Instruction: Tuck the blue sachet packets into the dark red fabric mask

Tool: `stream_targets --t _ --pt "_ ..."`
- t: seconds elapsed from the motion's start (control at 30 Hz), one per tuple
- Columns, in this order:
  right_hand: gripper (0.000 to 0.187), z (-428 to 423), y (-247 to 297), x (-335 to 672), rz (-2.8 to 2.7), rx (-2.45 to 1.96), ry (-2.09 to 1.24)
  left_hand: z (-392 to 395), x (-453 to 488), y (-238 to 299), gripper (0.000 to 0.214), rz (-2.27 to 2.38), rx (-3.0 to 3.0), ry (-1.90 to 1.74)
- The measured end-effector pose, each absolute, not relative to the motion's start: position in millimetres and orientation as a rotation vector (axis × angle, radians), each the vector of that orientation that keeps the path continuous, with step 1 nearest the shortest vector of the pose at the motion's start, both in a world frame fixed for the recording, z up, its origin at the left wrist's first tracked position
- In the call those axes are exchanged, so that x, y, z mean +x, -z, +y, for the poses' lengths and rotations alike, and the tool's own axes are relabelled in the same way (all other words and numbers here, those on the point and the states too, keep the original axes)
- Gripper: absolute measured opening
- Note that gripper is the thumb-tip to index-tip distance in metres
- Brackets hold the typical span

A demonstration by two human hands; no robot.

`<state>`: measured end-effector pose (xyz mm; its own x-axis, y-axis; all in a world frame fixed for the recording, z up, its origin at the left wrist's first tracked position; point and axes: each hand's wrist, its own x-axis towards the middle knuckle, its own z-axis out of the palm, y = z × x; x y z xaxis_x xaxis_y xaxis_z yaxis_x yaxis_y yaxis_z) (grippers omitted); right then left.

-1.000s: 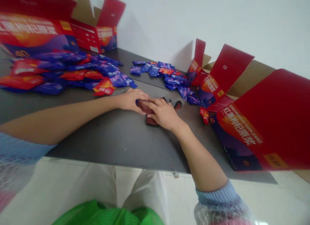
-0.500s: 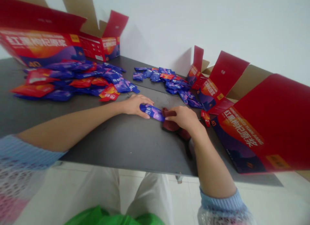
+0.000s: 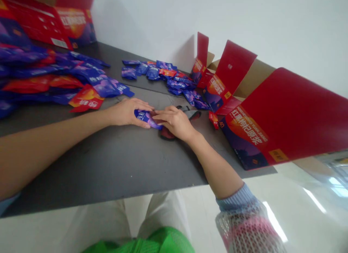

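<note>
My left hand [image 3: 125,113] is closed around the left end of a blue-purple sachet [image 3: 144,117] just above the grey table. At the sachet's other end, my right hand [image 3: 175,122] presses its fingertips together on the packet. Under and behind that right hand lies a crumpled dark red and grey cloth [image 3: 167,134], partly hidden by the palm; whether any of it is between the fingers is not visible. A heap of blue and red sachets [image 3: 95,80] sits close to the left of my left hand.
More sachets [image 3: 174,80] lie scattered along the back of the table [image 3: 108,166]. On the right stand open red cartons [image 3: 244,137], flaps raised, with a red sachet [image 3: 214,119] beside them. Another red carton [image 3: 76,26] is at the back left, against the wall.
The view has swung right, so everything sits further left. My right fingers moved from the cloth onto the sachet's right end, and the hands are closer together. The cloth's grey part now shows behind.
</note>
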<state>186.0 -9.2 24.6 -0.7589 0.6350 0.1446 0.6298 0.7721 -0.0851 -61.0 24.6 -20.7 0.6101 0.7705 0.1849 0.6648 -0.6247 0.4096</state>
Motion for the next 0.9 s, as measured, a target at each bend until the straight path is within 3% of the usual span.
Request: stream_targets --t 0.27,0.47,0.67,0.83,0.9 --pt "0.018 -31.3 -58.8 198.4 -2.860 -1.193 -0.294 31.1 -61.7 16.9 0.069 1.257 2.602 -0.432" --pt "0.018 -42.5 -59.2 196.8 -2.782 -1.332 -0.089 44.6 -69.8 16.7 0.068 1.183 2.600 -0.331" --pt "0.032 -35.1 -52.9 206.8 -2.307 -1.314 -0.033 34.0 -70.1 12.2 0.074 1.140 2.600 -0.229" --pt "0.045 -26.3 -33.4 193.2 -2.628 -1.278 -0.066 27.3 -69.4 13.9 0.077 1.234 2.557 -0.308" --pt "0.042 -22.7 -31.1 186.2 -2.719 -1.247 -0.001 27.5 -70.8 15.6 0.077 1.251 2.552 -0.332"
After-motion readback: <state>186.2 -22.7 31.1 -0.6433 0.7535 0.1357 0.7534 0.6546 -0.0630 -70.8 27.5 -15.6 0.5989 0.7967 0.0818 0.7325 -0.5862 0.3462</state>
